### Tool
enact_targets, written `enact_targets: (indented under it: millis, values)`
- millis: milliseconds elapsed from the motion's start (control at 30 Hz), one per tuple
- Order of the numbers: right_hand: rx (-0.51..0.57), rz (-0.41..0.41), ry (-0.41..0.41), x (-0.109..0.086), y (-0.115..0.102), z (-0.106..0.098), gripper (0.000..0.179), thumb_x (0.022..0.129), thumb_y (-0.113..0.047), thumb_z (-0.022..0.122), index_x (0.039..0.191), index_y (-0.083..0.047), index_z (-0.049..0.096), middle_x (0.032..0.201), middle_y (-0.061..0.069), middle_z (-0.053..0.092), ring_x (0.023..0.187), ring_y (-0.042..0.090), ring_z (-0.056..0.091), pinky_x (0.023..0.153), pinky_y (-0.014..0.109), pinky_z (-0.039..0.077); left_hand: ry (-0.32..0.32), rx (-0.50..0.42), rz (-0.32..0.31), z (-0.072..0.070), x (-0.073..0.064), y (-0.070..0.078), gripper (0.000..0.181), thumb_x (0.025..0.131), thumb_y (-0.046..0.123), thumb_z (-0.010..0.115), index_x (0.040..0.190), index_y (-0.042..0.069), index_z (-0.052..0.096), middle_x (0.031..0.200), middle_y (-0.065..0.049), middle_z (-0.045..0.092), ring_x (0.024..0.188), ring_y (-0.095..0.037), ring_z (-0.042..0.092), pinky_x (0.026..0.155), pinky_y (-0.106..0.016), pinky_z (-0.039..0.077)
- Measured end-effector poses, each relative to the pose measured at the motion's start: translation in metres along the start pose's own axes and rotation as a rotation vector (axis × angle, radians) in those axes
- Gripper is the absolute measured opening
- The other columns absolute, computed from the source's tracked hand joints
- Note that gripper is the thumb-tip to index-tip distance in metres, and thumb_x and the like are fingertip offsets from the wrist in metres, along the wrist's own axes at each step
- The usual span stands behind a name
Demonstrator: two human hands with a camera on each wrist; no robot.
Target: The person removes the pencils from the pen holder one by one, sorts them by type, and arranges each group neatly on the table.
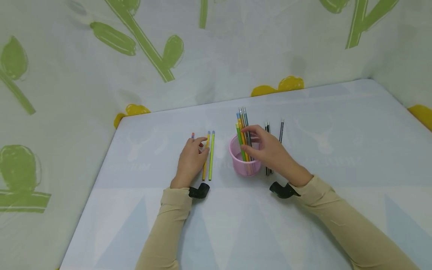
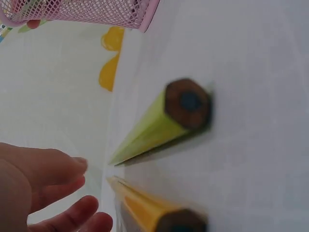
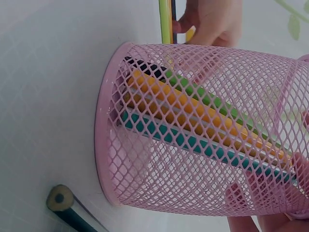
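- While your right hand [image 1: 270,146] has its thumb and fingers clamped on a bunch of slim, multicoloured pencils [image 1: 240,140], they stand tilted inside a round, pink, open-mesh cup [image 1: 238,165], upright on the table.
- Through its diamond-patterned mesh you can see green, orange, brownish-gold and teal barrels.
- Left of the cup you have a yellow-green hexagonal pencil [image 1: 211,157] and an orange-yellow hexagonal pencil [image 1: 204,170], side by side, their near ends flat and unsharpened.
- Your left hand [image 1: 192,157] is right by the orange-yellow one, thumb and fingertips apart; a red-tipped pencil [image 1: 193,135] shows just beyond it.
- Right of the cup lie dark, pale-tipped pencils [image 1: 281,131], some partly hidden by your right hand.
- Under everything you have a pale blue-and-white tablecloth [image 1: 236,210], with deer-head prints and lettering too faint to read.
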State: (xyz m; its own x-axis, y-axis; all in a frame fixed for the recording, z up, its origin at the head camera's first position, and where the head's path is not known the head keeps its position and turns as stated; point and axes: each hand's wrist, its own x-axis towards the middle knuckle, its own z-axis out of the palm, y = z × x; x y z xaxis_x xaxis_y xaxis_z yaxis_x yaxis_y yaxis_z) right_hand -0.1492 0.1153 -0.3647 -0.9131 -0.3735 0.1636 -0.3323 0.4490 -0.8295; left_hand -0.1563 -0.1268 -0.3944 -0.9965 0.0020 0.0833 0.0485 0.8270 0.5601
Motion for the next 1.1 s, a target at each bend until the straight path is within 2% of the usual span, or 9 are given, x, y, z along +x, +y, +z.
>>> enact_targets:
  millis: [67,167,267,333,533,667,833,933,1100]
  values:
    - [0.001,-0.01,0.006,0.0,0.001,0.001,0.049,0.083,-0.033,0.062,0.124,-0.016,0.042,0.126,0.005,0.047,0.107,0.026,0.051,0.088,0.042,0.043,0.049,-0.045,0.011,0.0,-0.001,0.002,0.031,0.087,0.025,0.054,0.117,0.018,0.057,0.098,0.001,0.052,0.081,-0.013,0.051,0.064,-0.029,0.042]
    - [-0.004,-0.046,0.031,0.0,0.001,0.001,0.049,0.082,-0.028,0.063,0.124,-0.014,0.043,0.125,0.004,0.047,0.107,0.023,0.051,0.088,0.04,0.043,0.113,-0.156,0.076,0.001,-0.001,0.007,0.026,0.088,0.027,0.051,0.112,0.018,0.06,0.097,0.005,0.055,0.085,-0.01,0.052,0.068,-0.028,0.043]
    - [-0.022,-0.082,0.07,0.001,0.001,0.002,0.048,0.082,-0.024,0.064,0.123,-0.012,0.044,0.122,0.003,0.048,0.107,0.021,0.05,0.088,0.038,0.043,0.103,-0.281,0.148,0.004,-0.004,0.018,0.029,0.091,0.035,0.048,0.113,0.02,0.059,0.102,0.007,0.056,0.091,-0.007,0.052,0.073,-0.026,0.044]
    - [-0.048,-0.106,0.102,0.001,0.001,0.003,0.045,0.082,-0.022,0.064,0.122,-0.011,0.046,0.12,0.003,0.05,0.109,0.02,0.049,0.088,0.037,0.043,0.048,-0.421,0.157,0.009,-0.007,0.029,0.034,0.091,0.041,0.046,0.115,0.021,0.057,0.106,0.008,0.057,0.095,-0.006,0.052,0.077,-0.027,0.045]
    - [-0.123,-0.147,0.202,0.001,0.002,0.002,0.036,0.083,-0.014,0.062,0.116,-0.008,0.051,0.114,0.004,0.055,0.108,0.019,0.049,0.089,0.038,0.042,-0.205,-0.82,0.058,0.016,-0.024,0.064,0.041,0.091,0.044,0.044,0.126,0.023,0.046,0.123,0.007,0.049,0.113,-0.014,0.046,0.095,-0.035,0.036]
    - [-0.141,-0.151,0.238,0.001,0.001,0.001,0.029,0.084,-0.012,0.06,0.112,-0.009,0.054,0.107,0.002,0.057,0.084,0.016,0.05,0.069,0.032,0.044,-0.273,-0.895,0.097,0.018,-0.034,0.076,0.05,0.09,0.034,0.049,0.136,0.024,0.03,0.136,0.007,0.034,0.126,-0.013,0.031,0.101,-0.036,0.027]
    - [-0.161,-0.167,0.262,0.003,0.001,-0.001,0.023,0.086,-0.011,0.058,0.108,-0.011,0.056,0.101,0.002,0.058,0.065,0.014,0.041,0.053,0.027,0.035,-0.309,-0.89,0.136,0.025,-0.039,0.083,0.073,0.085,0.028,0.057,0.14,0.029,0.011,0.141,0.004,0.023,0.127,-0.015,0.028,0.1,-0.038,0.029]
    - [-0.152,-0.178,0.276,0.003,0.002,-0.003,0.017,0.086,-0.009,0.056,0.103,-0.01,0.057,0.1,0.001,0.059,0.068,0.013,0.046,0.056,0.026,0.039,-0.301,-0.877,0.123,0.028,-0.04,0.083,0.073,0.084,0.029,0.058,0.14,0.03,0.011,0.138,0.005,0.025,0.124,-0.013,0.03,0.1,-0.036,0.031]
    - [-0.049,-0.163,0.306,0.0,0.001,-0.012,0.009,0.088,-0.006,0.052,0.095,-0.011,0.055,0.1,-0.004,0.061,0.088,0.01,0.056,0.077,0.028,0.046,-0.305,-0.857,0.122,0.03,-0.041,0.084,0.069,0.084,0.034,0.058,0.138,0.027,0.017,0.133,0.005,0.032,0.121,-0.013,0.034,0.099,-0.034,0.031]
